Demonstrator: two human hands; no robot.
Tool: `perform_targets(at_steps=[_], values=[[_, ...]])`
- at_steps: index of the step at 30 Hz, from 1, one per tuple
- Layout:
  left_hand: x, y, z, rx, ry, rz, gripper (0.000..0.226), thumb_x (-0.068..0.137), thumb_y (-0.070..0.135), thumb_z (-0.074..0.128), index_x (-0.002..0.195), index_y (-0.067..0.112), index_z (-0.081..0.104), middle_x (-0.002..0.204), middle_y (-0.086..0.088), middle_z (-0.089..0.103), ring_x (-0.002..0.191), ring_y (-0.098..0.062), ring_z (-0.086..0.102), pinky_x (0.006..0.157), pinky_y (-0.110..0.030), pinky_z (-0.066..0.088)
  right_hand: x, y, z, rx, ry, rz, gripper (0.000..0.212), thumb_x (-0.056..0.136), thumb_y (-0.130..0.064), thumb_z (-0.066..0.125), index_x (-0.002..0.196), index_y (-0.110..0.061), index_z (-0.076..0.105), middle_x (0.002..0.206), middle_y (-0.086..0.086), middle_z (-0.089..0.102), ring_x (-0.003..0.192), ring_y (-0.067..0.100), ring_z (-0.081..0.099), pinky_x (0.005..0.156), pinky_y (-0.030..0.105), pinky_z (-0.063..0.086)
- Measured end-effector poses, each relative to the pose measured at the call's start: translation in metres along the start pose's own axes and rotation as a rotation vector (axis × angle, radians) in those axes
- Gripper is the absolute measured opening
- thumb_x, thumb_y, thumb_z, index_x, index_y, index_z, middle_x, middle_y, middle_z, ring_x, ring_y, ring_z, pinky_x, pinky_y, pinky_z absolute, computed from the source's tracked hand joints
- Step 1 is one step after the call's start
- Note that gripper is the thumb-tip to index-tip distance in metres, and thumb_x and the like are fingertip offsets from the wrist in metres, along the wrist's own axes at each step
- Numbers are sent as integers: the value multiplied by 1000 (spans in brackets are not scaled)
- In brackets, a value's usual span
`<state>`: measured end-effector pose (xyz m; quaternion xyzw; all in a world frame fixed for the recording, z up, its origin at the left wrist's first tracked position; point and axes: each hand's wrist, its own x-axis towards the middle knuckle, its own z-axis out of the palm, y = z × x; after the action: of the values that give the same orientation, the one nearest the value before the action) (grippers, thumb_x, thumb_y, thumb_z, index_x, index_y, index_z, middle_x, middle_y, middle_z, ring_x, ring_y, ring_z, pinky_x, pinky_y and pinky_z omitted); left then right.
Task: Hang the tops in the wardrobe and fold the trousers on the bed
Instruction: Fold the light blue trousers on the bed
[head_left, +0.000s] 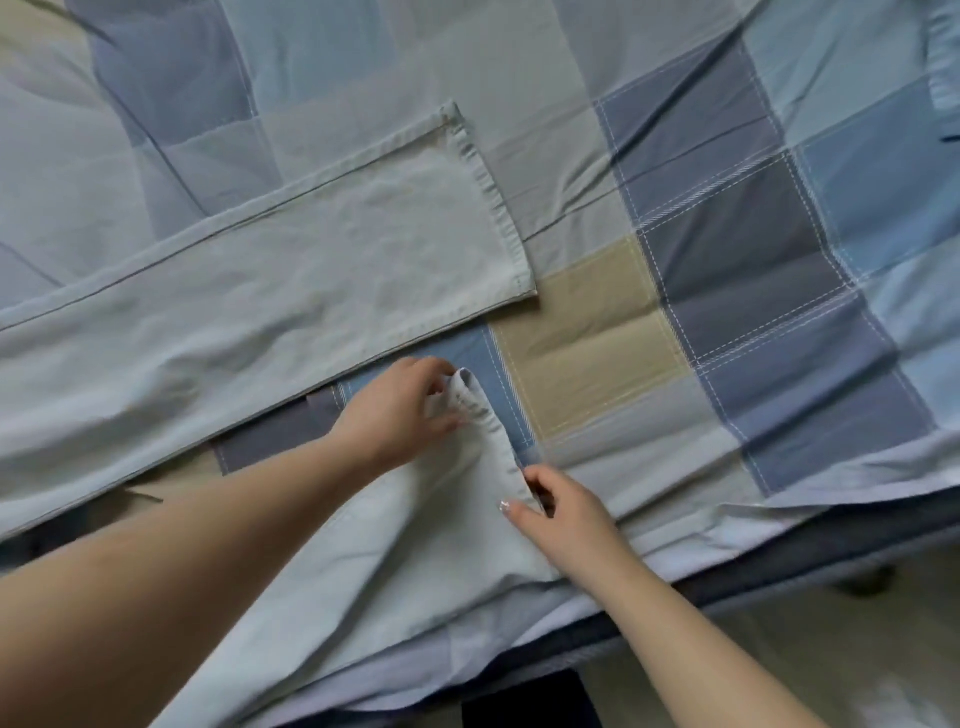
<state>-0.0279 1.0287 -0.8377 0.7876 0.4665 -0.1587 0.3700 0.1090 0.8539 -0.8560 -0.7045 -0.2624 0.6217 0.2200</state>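
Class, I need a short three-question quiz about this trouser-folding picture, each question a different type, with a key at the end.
1. True or false: the far trouser leg lies flat on the patchwork bedspread.
2. Which hands grip the hem of the near trouser leg? A) left hand only B) right hand only C) both
3. Fill in: the near leg's hem is ____ off the bedspread.

Key: 1 true; 2 C; 3 lifted
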Motion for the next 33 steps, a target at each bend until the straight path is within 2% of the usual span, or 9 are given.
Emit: perform_targets(at_steps=[5,10,13,15,18,21,24,28,33], values=[[0,13,1,44,114,16,15,87,24,61,97,15,67,92,-2,62,92,-24,58,72,-32,42,-5,-2,2,-228,-116,-25,22,85,-35,65,104,-24,65,101,-6,68,91,11,63,75,24,48],[12,35,-38,-194,198,74,10,85,19,62,92,18,70,82,-2,66,77,-16,57,68,-27,41,-15,0,-35,59,225,-114,40,87,-44,61,80,-4,65,75,18,66,65,26,61,55,28,42],[33,57,-41,266,-20,83,18,89,19,56,104,18,67,105,-7,65,92,-26,56,73,-27,41,-18,5,-44,-218,-88,51,22,86,-42,61,83,-21,66,74,-4,67,70,11,60,55,19,40],[45,74,-39,244,-55,58,31,90,11,50,116,18,65,117,-9,63,101,-30,58,75,-24,39,-22,11,-48,-238,-234,121,6,86,-35,63,87,-30,64,78,-21,64,72,-5,58,57,12,41],[52,82,-39,-100,12,-64,37,90,2,46,120,16,63,117,-11,62,84,-27,63,67,-20,51,-31,24,-63,35,11,60,15,88,-26,61,78,-19,69,72,-14,68,67,0,59,65,22,43],[45,70,-29,-199,23,-59,44,91,3,51,131,20,56,119,-4,64,105,-20,62,81,-15,43,-39,37,-62,54,305,94,27,91,-30,58,74,-10,62,67,4,62,62,15,62,59,26,40],[30,47,-23,-229,7,-78,47,90,1,54,133,20,54,125,-2,62,112,-17,59,87,-16,41,-44,51,-47,-27,373,149,29,91,-35,59,68,-18,56,57,-4,58,53,8,62,50,19,40],[-5,-5,-31,-237,70,-184,39,89,-5,51,123,12,61,121,-7,65,100,-13,60,84,-13,40,-46,53,-40,-14,458,153,19,90,-34,60,82,-18,65,65,-5,65,51,1,61,55,25,44],[-75,-84,-46,-321,145,-336,29,90,-2,53,113,13,64,112,-9,68,95,-13,60,82,-24,44,-59,44,-27,-161,553,154,35,88,-32,65,116,-14,57,114,4,58,103,21,57,92,40,48]])
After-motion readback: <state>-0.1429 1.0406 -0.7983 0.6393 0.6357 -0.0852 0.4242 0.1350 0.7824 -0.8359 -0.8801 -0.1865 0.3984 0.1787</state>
